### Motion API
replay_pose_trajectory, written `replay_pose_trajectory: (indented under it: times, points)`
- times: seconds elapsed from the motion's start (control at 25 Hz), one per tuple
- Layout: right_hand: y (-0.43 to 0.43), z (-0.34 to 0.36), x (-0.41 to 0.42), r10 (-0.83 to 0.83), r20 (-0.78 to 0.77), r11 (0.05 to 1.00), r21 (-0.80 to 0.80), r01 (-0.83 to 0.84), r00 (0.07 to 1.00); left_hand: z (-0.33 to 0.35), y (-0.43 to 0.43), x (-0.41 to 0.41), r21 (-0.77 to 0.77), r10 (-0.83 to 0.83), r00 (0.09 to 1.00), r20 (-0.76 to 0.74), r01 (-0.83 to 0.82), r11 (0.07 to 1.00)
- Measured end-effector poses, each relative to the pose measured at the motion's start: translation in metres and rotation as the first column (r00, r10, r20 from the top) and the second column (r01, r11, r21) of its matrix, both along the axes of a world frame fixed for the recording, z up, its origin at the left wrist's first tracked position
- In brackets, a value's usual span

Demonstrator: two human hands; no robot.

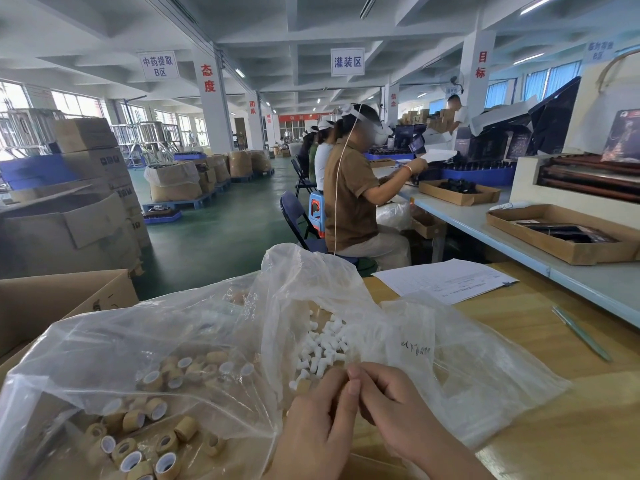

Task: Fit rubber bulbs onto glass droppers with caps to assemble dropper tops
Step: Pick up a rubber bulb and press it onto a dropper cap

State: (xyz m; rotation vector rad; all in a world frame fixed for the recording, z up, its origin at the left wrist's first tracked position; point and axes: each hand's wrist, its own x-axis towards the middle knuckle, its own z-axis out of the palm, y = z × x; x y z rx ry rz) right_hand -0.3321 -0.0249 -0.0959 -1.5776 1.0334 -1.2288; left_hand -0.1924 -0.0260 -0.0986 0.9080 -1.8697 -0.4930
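Curling tip to tip, left hand (318, 422) and right hand (394, 414) fingers (354, 384), contents hidden, beside stubby white bulbs (322, 348).

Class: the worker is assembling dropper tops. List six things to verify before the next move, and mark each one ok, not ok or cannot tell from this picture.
1. White rubber bulbs lie within reach in the open clear plastic bag: ok.
2. Tan cylindrical caps with white liners lie in the left clear bag: ok.
3. Left hand and right hand meet, fingertips together: ok.
4. Part held between them: cannot tell, fingers hide it.
5. Glass droppers at hand: cannot tell, none plainly visible.
6. Slim green pen lies apart on the wooden table: ok.
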Motion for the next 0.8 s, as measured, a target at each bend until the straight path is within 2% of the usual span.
replay_pose_trajectory:
  times: [0.12,0.4,0.6,0.8]
  points:
    - [-0.001,-0.001,0.000,-0.019,0.037,1.000,0.020,0.019,0.999,0.000,-0.001,-0.001,0.011,-0.010,1.000,0.018,0.010,1.000]
    - [0.003,0.004,0.006,0.055,0.139,0.996,0.062,-0.064,0.989,-0.009,-0.006,-0.002,0.022,0.035,0.999,0.030,-0.036,0.999]
    - [0.002,0.003,0.004,0.043,0.149,0.996,0.065,-0.053,0.988,-0.010,-0.005,-0.007,0.067,0.041,0.998,-0.048,-0.038,0.997]
    - [0.001,0.002,0.002,0.004,0.163,0.996,0.089,-0.019,0.987,-0.010,-0.003,-0.004,0.031,-0.021,0.997,-0.080,0.024,0.999]
